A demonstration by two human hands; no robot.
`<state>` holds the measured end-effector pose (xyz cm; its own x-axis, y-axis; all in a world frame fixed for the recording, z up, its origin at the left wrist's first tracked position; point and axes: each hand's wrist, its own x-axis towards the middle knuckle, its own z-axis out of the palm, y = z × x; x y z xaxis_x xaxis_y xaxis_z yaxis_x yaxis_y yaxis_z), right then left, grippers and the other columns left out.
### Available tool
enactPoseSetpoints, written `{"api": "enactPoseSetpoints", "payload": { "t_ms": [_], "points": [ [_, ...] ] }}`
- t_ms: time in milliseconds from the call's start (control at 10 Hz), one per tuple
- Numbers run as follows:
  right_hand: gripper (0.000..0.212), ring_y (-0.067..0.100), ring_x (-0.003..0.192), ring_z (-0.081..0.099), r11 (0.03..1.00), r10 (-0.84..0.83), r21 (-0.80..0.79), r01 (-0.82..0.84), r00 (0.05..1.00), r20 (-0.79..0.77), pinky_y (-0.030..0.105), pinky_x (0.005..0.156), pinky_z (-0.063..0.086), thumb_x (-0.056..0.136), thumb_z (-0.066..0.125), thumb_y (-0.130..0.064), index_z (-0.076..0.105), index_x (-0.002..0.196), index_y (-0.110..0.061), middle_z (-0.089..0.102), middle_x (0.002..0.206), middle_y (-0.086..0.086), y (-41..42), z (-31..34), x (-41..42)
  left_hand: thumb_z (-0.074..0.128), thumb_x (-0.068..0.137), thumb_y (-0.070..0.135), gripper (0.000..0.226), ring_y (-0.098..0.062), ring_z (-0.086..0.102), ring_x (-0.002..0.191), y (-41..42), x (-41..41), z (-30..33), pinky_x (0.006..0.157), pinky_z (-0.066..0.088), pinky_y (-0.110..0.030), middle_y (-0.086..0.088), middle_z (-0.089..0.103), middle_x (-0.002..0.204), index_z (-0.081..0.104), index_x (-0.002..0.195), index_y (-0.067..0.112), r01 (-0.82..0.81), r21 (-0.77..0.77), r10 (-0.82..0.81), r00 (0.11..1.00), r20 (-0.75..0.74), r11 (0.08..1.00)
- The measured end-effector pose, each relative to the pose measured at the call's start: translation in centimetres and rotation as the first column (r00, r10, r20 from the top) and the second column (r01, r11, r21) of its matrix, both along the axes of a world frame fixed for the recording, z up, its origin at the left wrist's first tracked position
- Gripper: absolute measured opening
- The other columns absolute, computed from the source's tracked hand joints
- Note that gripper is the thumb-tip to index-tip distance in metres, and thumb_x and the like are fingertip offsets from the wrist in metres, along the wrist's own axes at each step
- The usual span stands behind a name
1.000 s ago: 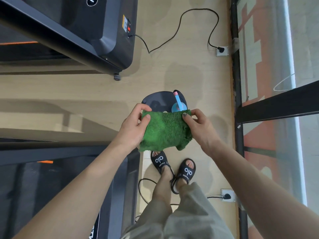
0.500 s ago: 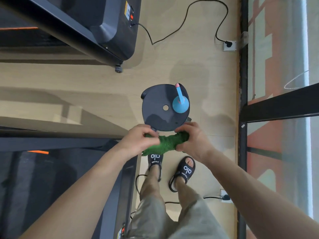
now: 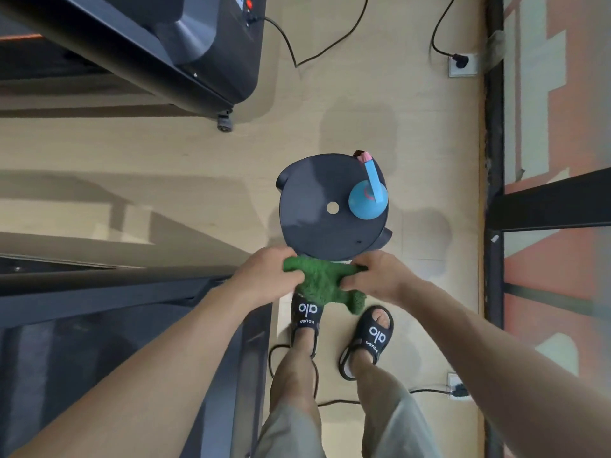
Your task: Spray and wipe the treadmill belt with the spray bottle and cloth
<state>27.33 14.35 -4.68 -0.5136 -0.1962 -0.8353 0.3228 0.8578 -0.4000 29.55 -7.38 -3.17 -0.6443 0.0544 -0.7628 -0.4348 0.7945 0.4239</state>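
Head view: the green cloth (image 3: 322,284) is held bunched between both hands, just below the near edge of the round dark stool (image 3: 317,223) and above the person's sandalled feet. The left hand (image 3: 264,277) is curled round the cloth's left end, and the right hand (image 3: 380,276) is curled round its right end, with a loose corner left hanging beneath. The blue spray bottle (image 3: 367,199) is seen standing on the right part of the stool's seat, its pink-tipped nozzle directed away from the person. The treadmill (image 3: 109,325) at the lower left is found just beside the left forearm, its dark belt running off the left edge. A second treadmill (image 3: 185,38) is seen at the upper left, and a black cable (image 3: 325,49) is led from it across the wooden floor (image 3: 165,153) to a floor socket (image 3: 462,64).
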Motion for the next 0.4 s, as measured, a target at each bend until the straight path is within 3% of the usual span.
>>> {"api": "enactPoseSetpoints", "payload": {
  "t_ms": [100, 200, 300, 400],
  "points": [
    [0.024, 0.017, 0.094, 0.066, 0.857, -0.445, -0.182, 0.483, 0.87, 0.214, 0.025, 0.08, 0.051, 0.08, 0.081, -0.018, 0.072, 0.102, -0.014, 0.074, 0.1, 0.0, 0.6, -2.1, -1.4, 0.062, 0.084, 0.027, 0.009, -0.007, 0.065, 0.081, -1.0, -2.2, -1.8, 0.074, 0.049, -0.026, 0.012, 0.071, 0.083, 0.069, 0.09, 0.03, -0.268, 0.104, 0.258, 0.961, 0.1, 0.958],
    [0.042, 0.025, 0.106, 0.071, 0.57, -0.716, -0.223, 0.791, 0.611, 0.337, 0.035, 0.091, 0.058, 0.087, 0.08, -0.014, 0.062, 0.124, -0.007, 0.073, 0.121, 0.012, 0.7, -5.2, -2.0, 0.061, 0.092, 0.03, 0.013, -0.013, 0.068, 0.089, -1.2, -3.7, -4.3, 0.084, 0.049, -0.028, 0.004, 0.074, 0.092, 0.068, 0.102, 0.026, -0.411, 0.161, 0.403, 0.912, 0.079, 0.898],
    [0.057, 0.025, 0.114, 0.065, 0.598, -0.742, -0.193, 0.778, 0.629, 0.234, 0.039, 0.1, 0.054, 0.092, 0.075, -0.013, 0.045, 0.141, -0.008, 0.064, 0.13, 0.007, 0.3, -8.6, -1.5, 0.055, 0.095, 0.033, 0.032, -0.02, 0.061, 0.103, -1.1, -4.0, -7.4, 0.084, 0.042, -0.033, 0.002, 0.067, 0.107, 0.049, 0.126, 0.028, -0.3, 0.027, 0.3, 0.954, 0.011, 0.954],
    [0.069, 0.026, 0.121, 0.059, 0.737, -0.672, -0.074, 0.672, 0.74, 0.035, 0.04, 0.103, 0.049, 0.093, 0.07, -0.015, 0.034, 0.151, -0.012, 0.058, 0.138, 0.007, 0.5, -10.3, -0.5, 0.054, 0.095, 0.033, 0.065, -0.029, 0.05, 0.122, -0.9, -3.8, -8.9, 0.093, 0.04, -0.034, -0.007, 0.051, 0.135, 0.019, 0.15, 0.031, -0.237, -0.078, 0.239, 0.971, 0.023, 0.968]
  ]
}}
